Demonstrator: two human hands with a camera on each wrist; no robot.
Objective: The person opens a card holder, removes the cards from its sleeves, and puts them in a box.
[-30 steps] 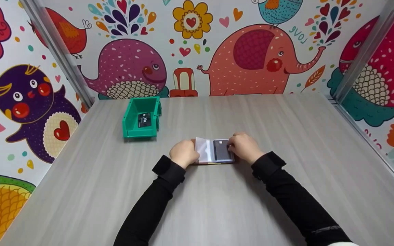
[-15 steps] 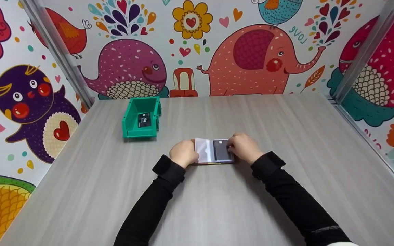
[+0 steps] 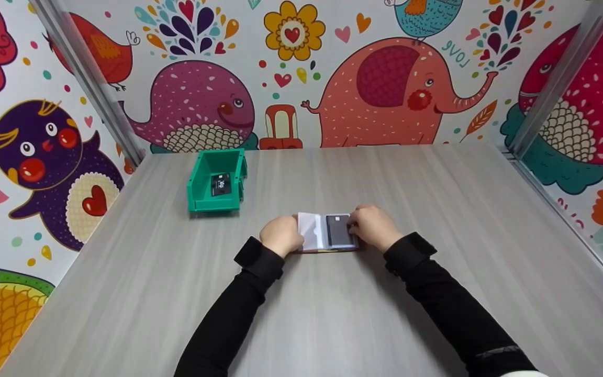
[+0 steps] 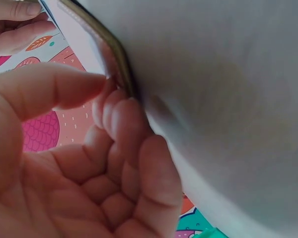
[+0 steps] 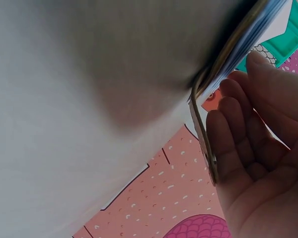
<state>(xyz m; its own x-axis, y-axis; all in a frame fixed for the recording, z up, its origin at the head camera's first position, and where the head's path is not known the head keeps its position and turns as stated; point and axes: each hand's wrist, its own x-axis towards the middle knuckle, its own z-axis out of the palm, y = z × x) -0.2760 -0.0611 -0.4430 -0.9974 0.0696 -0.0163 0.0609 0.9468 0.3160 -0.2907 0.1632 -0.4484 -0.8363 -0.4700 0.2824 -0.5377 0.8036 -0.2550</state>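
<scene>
An open card holder [image 3: 310, 240] with clear plastic sleeves lies on the table in the head view. A dark card [image 3: 338, 233] with a small chip mark sits in its right-hand sleeve. My left hand [image 3: 282, 235] pinches the holder's left edge between thumb and curled fingers, seen closer in the left wrist view. At the opposite edge my right hand [image 3: 376, 228] grips the holder, its fingertips by the dark card's side. A strap [image 5: 202, 141] with a snap hangs out beside the right fingers in the right wrist view. The holder's underside is mostly hidden.
A green bin [image 3: 214, 203] stands at the back left of the wood-grain table [image 3: 322, 314], with a black card [image 3: 221, 184] lying in it. Cartoon-printed walls [image 3: 291, 78] close off the back and both sides.
Both hands keep nearly the same place on the card holder, with only tiny shifts. The dark card and the bin look unmoved.
</scene>
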